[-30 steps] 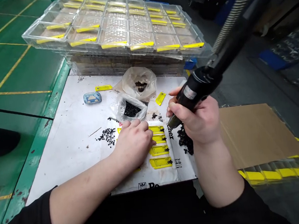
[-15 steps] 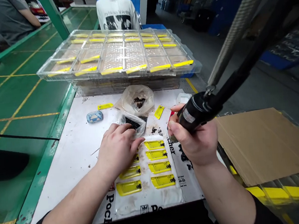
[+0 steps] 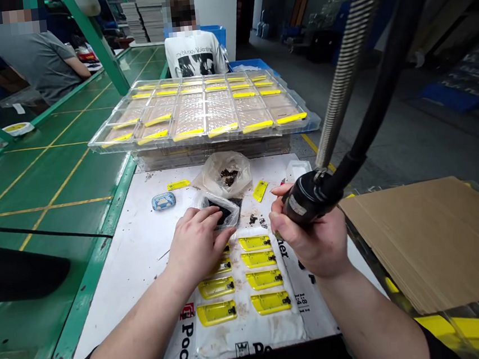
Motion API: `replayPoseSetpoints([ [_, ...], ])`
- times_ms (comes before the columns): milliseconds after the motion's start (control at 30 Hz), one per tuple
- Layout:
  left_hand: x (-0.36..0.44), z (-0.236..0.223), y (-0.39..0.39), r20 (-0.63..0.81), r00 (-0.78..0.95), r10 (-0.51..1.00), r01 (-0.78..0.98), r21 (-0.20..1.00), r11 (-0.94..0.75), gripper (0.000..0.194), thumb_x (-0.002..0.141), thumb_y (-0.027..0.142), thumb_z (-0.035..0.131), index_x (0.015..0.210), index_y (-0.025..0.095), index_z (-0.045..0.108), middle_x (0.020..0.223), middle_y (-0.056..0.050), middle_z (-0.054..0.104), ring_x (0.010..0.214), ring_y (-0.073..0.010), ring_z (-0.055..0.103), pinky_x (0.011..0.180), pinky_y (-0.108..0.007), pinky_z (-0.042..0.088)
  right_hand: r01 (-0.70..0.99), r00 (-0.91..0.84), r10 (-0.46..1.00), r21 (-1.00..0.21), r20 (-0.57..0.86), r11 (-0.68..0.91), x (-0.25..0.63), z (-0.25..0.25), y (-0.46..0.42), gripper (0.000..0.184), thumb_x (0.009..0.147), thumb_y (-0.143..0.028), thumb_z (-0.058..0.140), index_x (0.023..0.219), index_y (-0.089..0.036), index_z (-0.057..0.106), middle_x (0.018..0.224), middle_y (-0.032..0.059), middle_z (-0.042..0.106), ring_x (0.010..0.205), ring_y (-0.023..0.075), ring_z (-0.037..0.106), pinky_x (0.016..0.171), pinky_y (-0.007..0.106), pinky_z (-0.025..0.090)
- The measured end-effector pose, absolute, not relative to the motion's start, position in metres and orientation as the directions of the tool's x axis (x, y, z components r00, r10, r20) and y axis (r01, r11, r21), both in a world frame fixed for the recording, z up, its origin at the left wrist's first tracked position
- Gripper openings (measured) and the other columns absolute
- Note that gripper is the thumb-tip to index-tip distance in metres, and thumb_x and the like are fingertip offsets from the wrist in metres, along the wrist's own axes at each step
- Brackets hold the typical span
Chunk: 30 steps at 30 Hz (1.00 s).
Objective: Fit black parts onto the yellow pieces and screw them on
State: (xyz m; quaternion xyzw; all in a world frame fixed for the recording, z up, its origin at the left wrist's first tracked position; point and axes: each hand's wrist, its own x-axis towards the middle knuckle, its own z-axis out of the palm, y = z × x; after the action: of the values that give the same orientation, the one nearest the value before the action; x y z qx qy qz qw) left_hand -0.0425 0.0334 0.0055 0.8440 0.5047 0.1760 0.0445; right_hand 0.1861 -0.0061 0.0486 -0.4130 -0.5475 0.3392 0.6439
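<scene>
Resting spread over the twelve-o'clock plastic bag, left hand is seemingly picking, needing a pinch; right hand gripping electric screwdriver.

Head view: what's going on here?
The right hand grips a black tool hung from a coil spring. The left hand has its fingers at a clear bag with black contents; whether it holds any is hidden. Yellow parts lie in two columns, black bits at their right ends.

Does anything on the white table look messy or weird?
Yes: one yellow plastic piece lies slanted beside the cloudy plastic bag, away from the two neat columns of yellow parts. Small black bits nearby look spilled.
</scene>
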Motion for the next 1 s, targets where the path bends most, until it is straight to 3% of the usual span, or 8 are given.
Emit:
replayPoseSetpoints([
  [167, -0.043, 0.004, 0.035, 0.294, 0.412, 0.862, 0.824, 0.283, -0.491, 0.039, 0.107, 0.042, 0.068, 0.135, 0.016, 0.079, 0.138, -0.012, 0.079, 0.121, -0.0327, 0.07, 0.107, -0.052, 0.061, 0.023, 0.18, 0.876, -0.892, 0.447, 0.451, 0.184, 0.053, -0.007, 0.019, 0.085, -0.026, 0.086, 0.094, -0.022, 0.071, 0.07, -0.0037, 0.068, 0.057, 0.0117, 0.061, 0.055, 0.024, 0.052],
  [267, -0.046, -0.003, 0.039, 0.396, 0.375, 0.838, 0.787, 0.343, -0.514, 0.03, 0.109, 0.031, 0.063, 0.13, 0.018, 0.081, 0.132, -0.011, 0.082, 0.115, -0.0315, 0.072, 0.102, -0.052, 0.062, 0.015, 0.168, 0.889, -0.903, 0.426, 0.43, 0.183, 0.054, -0.009, 0.02, 0.086, -0.025, 0.086, 0.099, -0.023, 0.072, 0.072, -0.0035, 0.068, 0.058, 0.0114, 0.06, 0.055, 0.023, 0.052],
  [500, -0.045, 0.003, 0.033, 0.537, 0.305, 0.787, 0.645, 0.492, -0.585, 0.013, 0.105, 0.017, 0.069, 0.105, 0.019, 0.081, 0.103, -0.005, 0.084, 0.097, -0.0208, 0.075, 0.091, -0.036, 0.063, -0.04, 0.151, 0.917, -0.925, 0.369, 0.379, 0.193, 0.046, -0.016, 0.035, 0.09, -0.032, 0.088, 0.122, -0.027, 0.074, 0.079, -0.0022, 0.07, 0.064, 0.0145, 0.063, 0.061, 0.03, 0.053],
  [567, -0.039, 0.005, 0.024, 0.525, 0.34, 0.78, 0.554, 0.558, -0.617, 0.015, 0.103, 0.014, 0.07, 0.114, 0.02, 0.08, 0.101, -0.004, 0.083, 0.095, -0.0188, 0.074, 0.089, -0.034, 0.062, -0.137, 0.149, 0.922, -0.916, 0.358, 0.377, 0.196, 0.047, -0.018, 0.036, 0.092, -0.035, 0.087, 0.125, -0.029, 0.074, 0.08, -0.0017, 0.069, 0.065, 0.0152, 0.062, 0.062, 0.032, 0.053],
  [733, -0.019, 0.001, 0.003, 0.464, 0.499, 0.732, 0.355, 0.661, -0.661, 0.052, 0.101, 0.01, 0.074, 0.15, 0.024, 0.064, 0.103, 0.0, 0.084, 0.093, -0.0166, 0.073, 0.088, -0.031, 0.06, -0.425, 0.18, 0.905, -0.799, 0.386, 0.425, 0.196, 0.06, -0.02, 0.034, 0.089, -0.045, 0.087, 0.116, -0.027, 0.078, 0.072, -0.0038, 0.067, 0.053, 0.0121, 0.057, 0.051, 0.028, 0.049],
  [1000, -0.014, 0.0, -0.001, 0.425, 0.588, 0.688, 0.276, 0.695, -0.664, 0.048, 0.104, 0.014, 0.072, 0.15, 0.024, 0.065, 0.102, -0.002, 0.085, 0.092, -0.0186, 0.074, 0.087, -0.034, 0.06, -0.523, 0.202, 0.873, -0.705, 0.445, 0.48, 0.189, 0.065, -0.024, 0.044, 0.083, -0.064, 0.091, 0.105, -0.028, 0.081, 0.063, -0.0068, 0.062, 0.039, 0.0092, 0.048, 0.039, 0.025, 0.045],
])
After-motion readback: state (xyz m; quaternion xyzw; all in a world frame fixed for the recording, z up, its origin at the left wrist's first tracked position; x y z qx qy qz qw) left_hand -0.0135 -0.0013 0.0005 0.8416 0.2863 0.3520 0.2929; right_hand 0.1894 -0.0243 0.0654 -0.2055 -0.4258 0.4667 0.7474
